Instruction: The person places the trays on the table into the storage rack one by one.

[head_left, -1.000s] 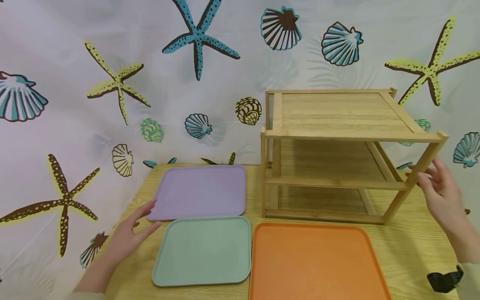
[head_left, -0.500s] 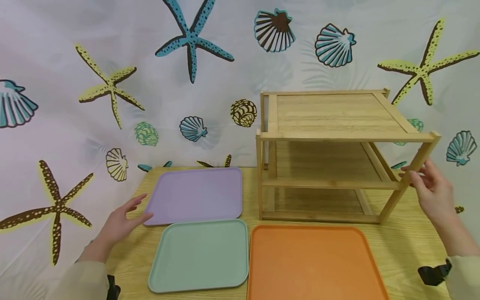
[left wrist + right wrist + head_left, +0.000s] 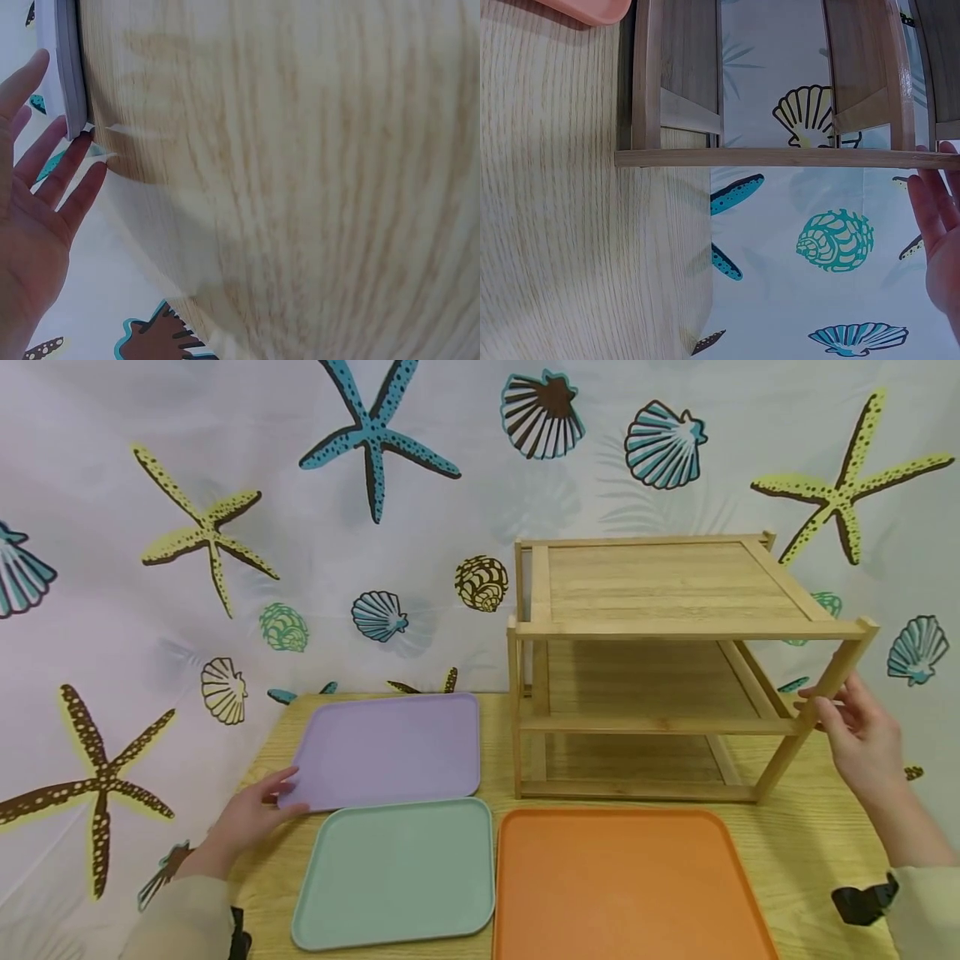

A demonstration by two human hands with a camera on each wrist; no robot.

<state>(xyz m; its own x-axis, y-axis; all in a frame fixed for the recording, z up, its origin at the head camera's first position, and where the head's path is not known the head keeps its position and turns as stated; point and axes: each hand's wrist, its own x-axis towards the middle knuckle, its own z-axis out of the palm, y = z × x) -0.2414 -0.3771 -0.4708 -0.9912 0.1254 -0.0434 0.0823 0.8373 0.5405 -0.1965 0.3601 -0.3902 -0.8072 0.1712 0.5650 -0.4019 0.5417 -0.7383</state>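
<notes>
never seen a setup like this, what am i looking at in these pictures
There's no machine here, just a person at work. The wide view comes from a camera on the head; the two closer views come from one on each wrist. On the wooden table lie a purple tray, a green tray and an orange tray, with a wooden rack standing behind the orange one. The right hand holds the rack's front right post; the left hand is at the purple tray's near left corner.

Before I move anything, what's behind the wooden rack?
A shell-and-starfish backdrop, visible above the wooden rack and, from the right wrist, between its shelves. In the head view, the shelves cover much of what lies lower behind it.
</notes>
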